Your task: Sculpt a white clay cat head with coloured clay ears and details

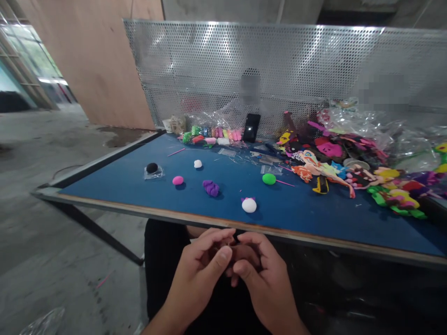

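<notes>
In front of the table edge, over my lap, my left hand (200, 267) and my right hand (270, 274) come together with curled fingers. Whatever lies between the fingertips is hidden or too small to name. Closest to them on the table is a white clay ball (249, 205) with small purple ear-like points. Behind it sit a crumpled purple clay lump (211, 188), a pink clay ball (178, 180) and a green clay egg (268, 179) with a thin pink stick. Farther back are a small white clay lump (198, 164) and a black clay ball (152, 168) on clear plastic.
Packets of coloured clay (213, 135) and an upright phone (252, 128) stand along the perforated metal panel (209, 65). Mixed clay scraps (328, 160) and plastic bags (412, 139) crowd the right side of the blue table (115, 179). A yellow-black tool (321, 185) lies there.
</notes>
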The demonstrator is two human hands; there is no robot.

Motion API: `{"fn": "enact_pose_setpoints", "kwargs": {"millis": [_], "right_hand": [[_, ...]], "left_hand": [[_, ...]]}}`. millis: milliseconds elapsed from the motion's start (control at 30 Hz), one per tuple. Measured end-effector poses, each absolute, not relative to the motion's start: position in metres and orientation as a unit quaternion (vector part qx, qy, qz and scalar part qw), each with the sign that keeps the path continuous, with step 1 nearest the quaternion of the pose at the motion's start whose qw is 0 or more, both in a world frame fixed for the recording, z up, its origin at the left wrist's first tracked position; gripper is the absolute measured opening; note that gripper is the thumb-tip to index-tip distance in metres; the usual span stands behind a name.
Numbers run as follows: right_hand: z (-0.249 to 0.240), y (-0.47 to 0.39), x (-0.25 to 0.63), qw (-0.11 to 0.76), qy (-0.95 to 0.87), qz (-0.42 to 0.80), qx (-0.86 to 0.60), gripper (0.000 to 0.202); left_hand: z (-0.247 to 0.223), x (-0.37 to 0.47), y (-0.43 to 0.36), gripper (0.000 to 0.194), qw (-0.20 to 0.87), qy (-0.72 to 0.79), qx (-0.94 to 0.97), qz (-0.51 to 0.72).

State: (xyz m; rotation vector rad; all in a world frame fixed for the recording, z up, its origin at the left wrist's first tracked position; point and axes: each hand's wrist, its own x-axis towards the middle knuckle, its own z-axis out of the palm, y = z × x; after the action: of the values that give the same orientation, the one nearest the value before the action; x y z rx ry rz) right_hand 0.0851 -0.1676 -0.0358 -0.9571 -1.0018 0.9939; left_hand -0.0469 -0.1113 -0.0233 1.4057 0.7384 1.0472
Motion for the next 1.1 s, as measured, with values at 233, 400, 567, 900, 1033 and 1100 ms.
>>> {"fn": "enact_pose_setpoints", "kwargs": {"millis": [233,400,567,900,1033,1100], "right_hand": [[-0.041,-0.169,0.084,0.663,-0.421,0.468,-0.406,0.032],[-0.038,-0.169,0.087,0.643,-0.447,0.433,-0.447,0.023],[-0.036,-0.166,0.088,0.655,-0.429,0.398,-0.479,0.023],[-0.019,-0.156,0.074,0.616,-0.517,0.346,-0.483,0.013],[-0.02,-0.154,0.075,0.618,-0.55,0.257,-0.499,0.007],[-0.022,-0.154,0.076,0.607,-0.571,0.216,-0.509,0.007]], "left_hand": [[-0.022,-0.044,-0.111,0.011,0.606,0.285,0.6,0.438],[-0.025,-0.046,-0.11,0.02,0.543,0.346,0.603,0.47],[-0.033,-0.046,-0.105,0.035,0.54,0.37,0.553,0.515],[-0.025,-0.055,-0.107,0.029,0.469,0.411,0.592,0.512],[-0.028,-0.055,-0.108,0.028,0.566,0.36,0.56,0.486],[-0.028,-0.055,-0.108,0.029,0.585,0.341,0.562,0.475]]}}
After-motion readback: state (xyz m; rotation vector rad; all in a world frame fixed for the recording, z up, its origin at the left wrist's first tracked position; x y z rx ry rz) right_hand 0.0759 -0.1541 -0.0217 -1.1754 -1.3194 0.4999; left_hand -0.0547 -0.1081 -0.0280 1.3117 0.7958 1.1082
